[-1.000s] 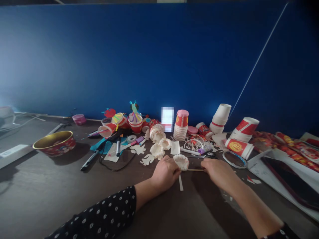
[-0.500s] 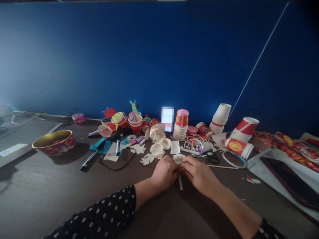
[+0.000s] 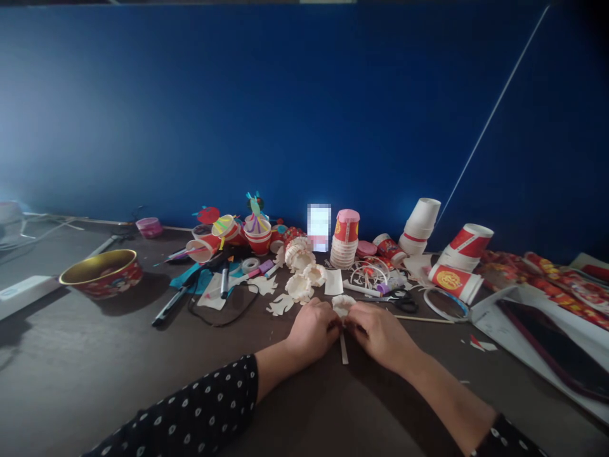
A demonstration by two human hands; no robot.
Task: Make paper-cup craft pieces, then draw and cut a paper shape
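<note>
Both hands work at one spot, low centre of the table (image 3: 200, 393). The left hand (image 3: 310, 327) looks pinched on the left near edge of a small ruffled paper cup (image 3: 341, 304), fingertips curled inward. The right hand (image 3: 379, 330) is bent in from the other side, fingertips at the cup's near right edge; whether it pinches cup or strip, can't tell, fingers block the view. The cup sits between the hands, just beyond the fingertips, open side up as far as it shows. A white paper strip (image 3: 344, 350) runs from under the fingertips toward the person; its far end is hidden, so no call on whether it's attached. Two-sided hold likely there because the paper is thin and would slide or fold under one hand. Forearms low over the table, probably for steadiness. A thin stick (image 3: 423, 318) lies just right of the right hand, near the scissors (image 3: 404, 302), presumably for easy reach. More ruffled paper pieces (image 3: 301, 287) sit beyond the left hand, a paper square (image 3: 333, 282) beyond the cup. Stacked cups (image 3: 343, 252) stand farther back, likely to keep the near area workable.
</note>
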